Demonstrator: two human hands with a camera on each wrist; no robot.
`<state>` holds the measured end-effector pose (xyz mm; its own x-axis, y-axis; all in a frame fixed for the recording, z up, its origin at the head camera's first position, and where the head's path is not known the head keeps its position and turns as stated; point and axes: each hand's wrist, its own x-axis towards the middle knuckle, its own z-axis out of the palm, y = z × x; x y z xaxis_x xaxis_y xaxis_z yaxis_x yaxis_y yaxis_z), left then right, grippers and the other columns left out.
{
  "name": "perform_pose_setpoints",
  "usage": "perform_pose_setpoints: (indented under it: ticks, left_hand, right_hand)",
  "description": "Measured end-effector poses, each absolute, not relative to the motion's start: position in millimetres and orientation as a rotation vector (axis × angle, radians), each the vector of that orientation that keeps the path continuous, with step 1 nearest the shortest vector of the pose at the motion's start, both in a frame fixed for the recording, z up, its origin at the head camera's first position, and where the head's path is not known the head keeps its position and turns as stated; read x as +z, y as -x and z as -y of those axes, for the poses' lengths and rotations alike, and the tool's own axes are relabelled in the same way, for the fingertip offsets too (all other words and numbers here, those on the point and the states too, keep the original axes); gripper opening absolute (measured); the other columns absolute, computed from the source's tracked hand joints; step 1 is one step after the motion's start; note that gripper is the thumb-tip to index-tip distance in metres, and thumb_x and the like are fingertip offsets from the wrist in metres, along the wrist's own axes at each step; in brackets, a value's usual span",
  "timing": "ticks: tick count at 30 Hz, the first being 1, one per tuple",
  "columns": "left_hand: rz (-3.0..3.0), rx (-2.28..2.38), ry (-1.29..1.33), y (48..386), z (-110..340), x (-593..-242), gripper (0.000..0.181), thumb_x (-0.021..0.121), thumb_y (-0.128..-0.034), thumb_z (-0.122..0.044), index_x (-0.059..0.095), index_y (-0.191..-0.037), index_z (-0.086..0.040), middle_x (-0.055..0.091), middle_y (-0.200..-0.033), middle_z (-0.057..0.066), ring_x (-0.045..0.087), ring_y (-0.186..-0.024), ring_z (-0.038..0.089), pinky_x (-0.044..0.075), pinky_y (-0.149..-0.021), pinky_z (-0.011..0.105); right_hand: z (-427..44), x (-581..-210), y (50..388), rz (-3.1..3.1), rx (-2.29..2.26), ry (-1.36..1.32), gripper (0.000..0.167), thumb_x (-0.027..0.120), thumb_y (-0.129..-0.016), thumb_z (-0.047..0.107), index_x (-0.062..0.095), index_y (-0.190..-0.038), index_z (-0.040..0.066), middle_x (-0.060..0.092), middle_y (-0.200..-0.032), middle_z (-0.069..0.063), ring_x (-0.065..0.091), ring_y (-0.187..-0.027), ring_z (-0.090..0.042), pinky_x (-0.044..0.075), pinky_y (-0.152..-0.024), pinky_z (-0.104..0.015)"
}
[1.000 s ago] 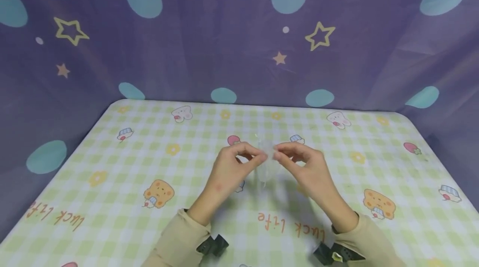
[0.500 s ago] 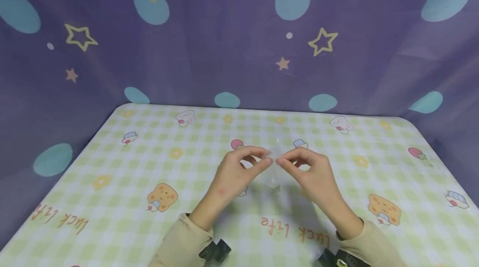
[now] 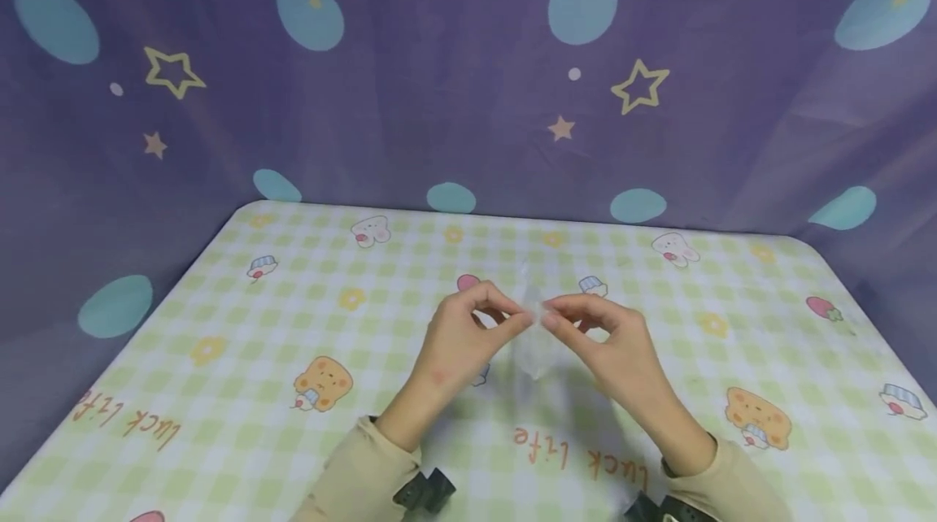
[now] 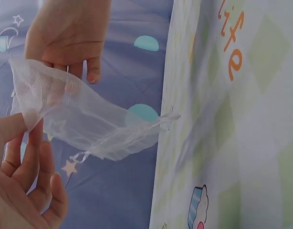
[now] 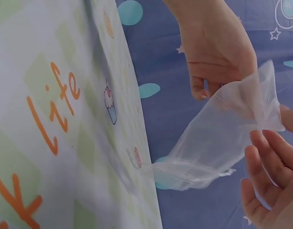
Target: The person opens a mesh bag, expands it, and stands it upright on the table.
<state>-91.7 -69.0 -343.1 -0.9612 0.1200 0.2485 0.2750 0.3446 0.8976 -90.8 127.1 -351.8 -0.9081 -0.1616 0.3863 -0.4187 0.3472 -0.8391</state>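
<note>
A sheer white mesh drawstring bag hangs over the table between the two hands. My left hand pinches one edge of it between thumb and index finger, the other fingers loosely bent. Facing it, my right hand pinches the opposite edge with thumb and fingertips. The right wrist view shows the bag spread between both hands, with its gathered, corded end hanging lowest. A short loop of cord sticks out there. In the head view the bag is faint and seen nearly edge-on; nothing shows inside it.
Beneath the hands lies a green-and-white checked tablecloth with printed cartoons and lettering. A purple curtain with stars and blue ovals stands behind the table. Dark wrist-camera mounts sit at the sleeves.
Both hands keep their pinch on the bag, shifting only slightly. The bag's hanging part has swung and turned between them. The head view has moved a little.
</note>
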Motion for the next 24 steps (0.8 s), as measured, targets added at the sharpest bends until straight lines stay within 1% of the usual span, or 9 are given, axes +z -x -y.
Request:
perform_pose_setpoints:
  ticks: [3,7,12,17,19,21,24]
  left_hand:
    - [2.449,-1.690,0.371,91.6,67.8,-342.6,0.008,0.080,-0.0855,-0.022,0.072,-0.087,-0.020,0.069,-0.086,-0.012,0.063,-0.081,0.007,0.051,-0.073,0.032]
    - [2.454,-1.668,0.361,92.7,67.2,-342.7,0.009,0.080,-0.0854,-0.022,0.073,-0.092,-0.019,0.069,-0.087,-0.013,0.063,-0.080,0.007,0.052,-0.074,0.031]
    - [2.467,-1.629,0.365,93.3,66.3,-342.3,0.010,0.077,-0.0876,-0.022,0.075,-0.097,-0.020,0.070,-0.090,-0.012,0.063,-0.081,0.007,0.052,-0.070,0.031]
    - [2.529,-1.599,0.413,93.8,67.0,-340.3,0.018,0.076,-0.0889,-0.022,0.075,-0.107,-0.023,0.070,-0.101,-0.014,0.062,-0.084,0.006,0.051,-0.065,0.029]
    - [2.560,-1.587,0.440,93.1,67.7,-339.1,0.021,0.075,-0.0898,-0.022,0.074,-0.111,-0.023,0.070,-0.105,-0.013,0.062,-0.086,0.006,0.051,-0.065,0.029]
    - [2.588,-1.596,0.456,91.7,68.4,-338.1,0.023,0.074,-0.0910,-0.022,0.073,-0.114,-0.025,0.069,-0.108,-0.013,0.062,-0.088,0.006,0.051,-0.068,0.030]
    - [2.613,-1.625,0.486,89.3,69.6,-337.3,0.026,0.072,-0.0924,-0.025,0.072,-0.119,-0.024,0.069,-0.111,-0.012,0.061,-0.090,0.007,0.051,-0.075,0.032]
  right_hand:
    - [-127.1,-351.0,90.2,2.381,1.597,-0.512,0.008,0.074,-0.091,0.015,0.077,-0.097,0.011,0.073,-0.090,0.007,0.064,-0.081,-0.013,0.049,-0.077,-0.026]
    - [-127.4,-350.8,90.5,2.310,1.586,-0.512,0.002,0.076,-0.088,0.010,0.076,-0.090,0.011,0.072,-0.084,0.005,0.063,-0.076,-0.014,0.049,-0.074,-0.024]
    - [-129.6,-350.2,91.2,2.249,1.584,-0.512,0.007,0.078,-0.085,0.006,0.074,-0.085,0.012,0.071,-0.082,0.004,0.062,-0.075,-0.013,0.048,-0.073,-0.023]
    - [-129.9,-350.1,92.1,2.233,1.604,-0.532,0.008,0.077,-0.086,0.004,0.073,-0.086,0.012,0.071,-0.083,0.003,0.062,-0.074,-0.013,0.049,-0.073,-0.023]
    - [-129.6,-350.7,92.7,2.232,1.613,-0.546,0.008,0.076,-0.086,0.004,0.073,-0.087,0.011,0.071,-0.083,0.002,0.062,-0.073,-0.014,0.049,-0.072,-0.023]
    - [-129.3,-351.4,93.2,2.234,1.620,-0.557,0.008,0.076,-0.087,0.004,0.073,-0.088,0.011,0.071,-0.083,0.002,0.062,-0.072,-0.014,0.049,-0.072,-0.023]
    - [-129.0,-352.1,93.9,2.240,1.624,-0.556,0.008,0.076,-0.087,0.004,0.073,-0.088,0.012,0.071,-0.082,0.003,0.062,-0.072,-0.014,0.049,-0.070,-0.024]
